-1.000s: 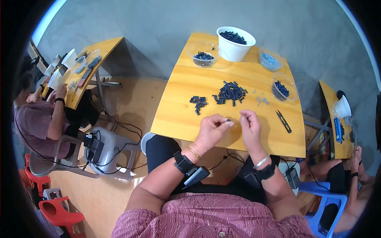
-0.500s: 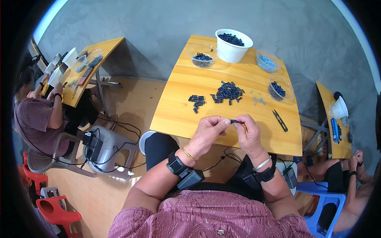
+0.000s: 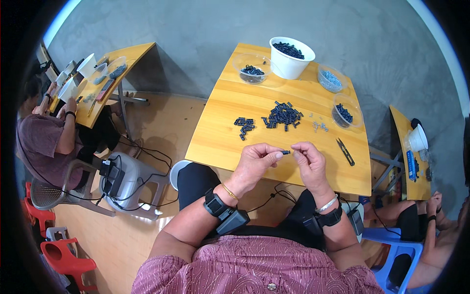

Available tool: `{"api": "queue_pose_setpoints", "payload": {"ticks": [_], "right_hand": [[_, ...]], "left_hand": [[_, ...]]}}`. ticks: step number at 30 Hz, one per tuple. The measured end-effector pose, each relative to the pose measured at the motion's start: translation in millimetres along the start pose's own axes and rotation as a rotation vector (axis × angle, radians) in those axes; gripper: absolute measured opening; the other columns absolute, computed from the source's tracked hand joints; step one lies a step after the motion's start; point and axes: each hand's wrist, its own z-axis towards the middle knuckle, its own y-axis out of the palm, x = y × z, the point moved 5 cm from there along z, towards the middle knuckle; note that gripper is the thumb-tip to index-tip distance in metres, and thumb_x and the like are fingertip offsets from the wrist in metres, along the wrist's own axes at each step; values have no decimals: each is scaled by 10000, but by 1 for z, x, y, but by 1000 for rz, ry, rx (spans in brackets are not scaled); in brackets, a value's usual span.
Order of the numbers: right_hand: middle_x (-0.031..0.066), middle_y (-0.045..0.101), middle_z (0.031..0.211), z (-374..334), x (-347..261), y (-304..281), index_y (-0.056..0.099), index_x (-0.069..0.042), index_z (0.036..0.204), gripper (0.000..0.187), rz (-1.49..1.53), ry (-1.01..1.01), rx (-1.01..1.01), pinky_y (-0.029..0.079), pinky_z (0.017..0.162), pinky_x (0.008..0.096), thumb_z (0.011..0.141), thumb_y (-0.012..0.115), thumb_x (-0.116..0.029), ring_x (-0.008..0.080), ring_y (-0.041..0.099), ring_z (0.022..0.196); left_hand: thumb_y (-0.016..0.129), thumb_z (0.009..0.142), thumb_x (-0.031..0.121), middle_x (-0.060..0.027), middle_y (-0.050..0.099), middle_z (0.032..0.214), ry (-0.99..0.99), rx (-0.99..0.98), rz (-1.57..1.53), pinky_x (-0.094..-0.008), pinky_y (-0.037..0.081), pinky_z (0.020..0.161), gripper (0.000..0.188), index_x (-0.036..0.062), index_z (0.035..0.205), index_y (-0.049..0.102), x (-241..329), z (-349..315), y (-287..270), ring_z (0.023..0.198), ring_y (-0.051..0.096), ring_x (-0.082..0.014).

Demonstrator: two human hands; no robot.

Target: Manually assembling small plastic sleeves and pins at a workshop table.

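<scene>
Over the near edge of the wooden table (image 3: pixel 215 142), my left hand (image 3: pixel 258 159) pinches a small black plastic piece (image 3: pixel 286 152) between thumb and forefinger. Just to its right is my right hand (image 3: pixel 309 159), its thumb and forefinger close together beside the piece's end; whether anything sits between them is too small to make out. Beyond my hands lies a heap of small black pieces (image 3: pixel 285 115). A smaller group of black pieces (image 3: pixel 244 128) lies to its left. Several tiny silvery parts (image 3: pixel 320 126) are scattered right of the heap.
Black thread snips (image 3: pixel 345 152) lie on the right. A white bucket (image 3: pixel 289 68) of black pieces stands at the back. Clear tubs hold black rings (image 3: pixel 252 73), bluish small parts (image 3: pixel 331 80) and black pieces (image 3: pixel 344 112). People sit at tables on both sides.
My right hand has drawn slightly away from the black piece, leaving a small gap. The piece stays in my left hand. The view has shifted slightly.
</scene>
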Motion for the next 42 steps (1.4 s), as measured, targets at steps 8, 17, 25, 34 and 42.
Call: {"api": "queue_pose_setpoints", "payload": {"ticks": [8,17,25,34,42], "right_hand": [[85,558,753,2,-7,6,556,-1,896,117,-61,-40,-73,454,639,266,779,557,4,163,554,682],[83,557,739,3,0,8,560,-1,861,74,-23,27,-86,450,625,263,788,553,-2,173,555,665],[93,557,742,6,-1,-2,565,-5,844,63,-152,-13,-96,444,612,272,785,562,-29,183,558,674],[192,544,878,0,88,-147,555,18,878,154,-1130,224,109,410,748,424,794,557,-111,352,516,856],[208,525,926,-8,101,-144,501,5,861,194,-1136,372,33,407,774,420,752,617,-105,375,501,913]], "left_hand": [[623,806,95,-15,599,707,-40,16,-42,-209,465,609,78,18,815,628,-6,2,-1,632,537,-73],[619,810,99,-16,600,699,-48,38,-13,-210,470,592,84,16,808,627,-8,3,-1,621,537,-69],[604,823,110,-11,559,661,-107,15,-88,-225,474,564,112,24,752,607,-13,5,1,595,516,-74],[618,815,131,-2,537,658,-174,56,-226,-244,460,569,107,45,752,608,-9,1,3,599,494,-79],[607,818,122,2,534,666,-160,47,-249,-243,461,577,84,47,781,610,-3,-3,3,616,499,-79]]}}
